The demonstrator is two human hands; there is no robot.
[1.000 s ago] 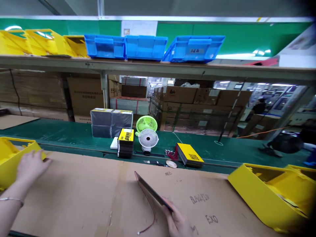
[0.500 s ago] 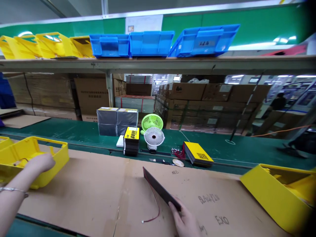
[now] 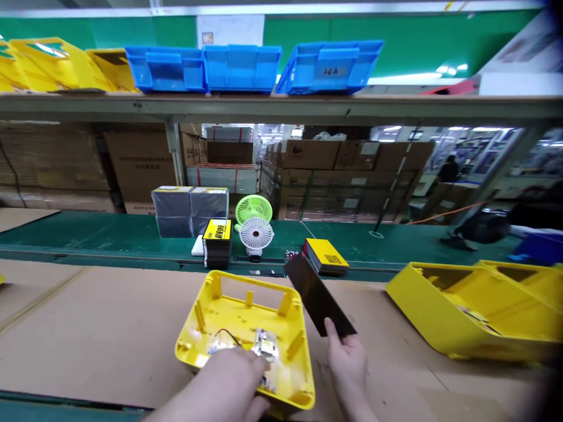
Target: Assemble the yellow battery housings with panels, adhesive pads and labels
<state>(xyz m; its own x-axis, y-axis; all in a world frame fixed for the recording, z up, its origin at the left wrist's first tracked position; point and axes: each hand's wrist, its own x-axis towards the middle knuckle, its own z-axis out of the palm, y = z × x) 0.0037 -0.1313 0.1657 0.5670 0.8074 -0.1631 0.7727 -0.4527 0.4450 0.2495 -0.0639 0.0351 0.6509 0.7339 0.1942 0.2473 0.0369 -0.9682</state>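
A yellow plastic housing stands open side up on the cardboard in front of me. Inside it I see a thin red and black wire and a small silvery part. My left hand is closed over the housing's near wall, its fingertips partly hidden. To the right, my right hand pinches the lower end of a thin dark rectangular panel between thumb and fingers. The panel is held tilted, beside the housing's right wall. Its wire is out of sight from here.
More yellow housings sit at the right. Behind the cardboard are a white fan, a green fan, a stack of yellow-topped boxes and another yellow-topped stack. Blue bins line the shelf above.
My left hand has brought a yellow housing from the far left to the middle. The panel in my right hand has turned its broad face toward me. My view has swung right.
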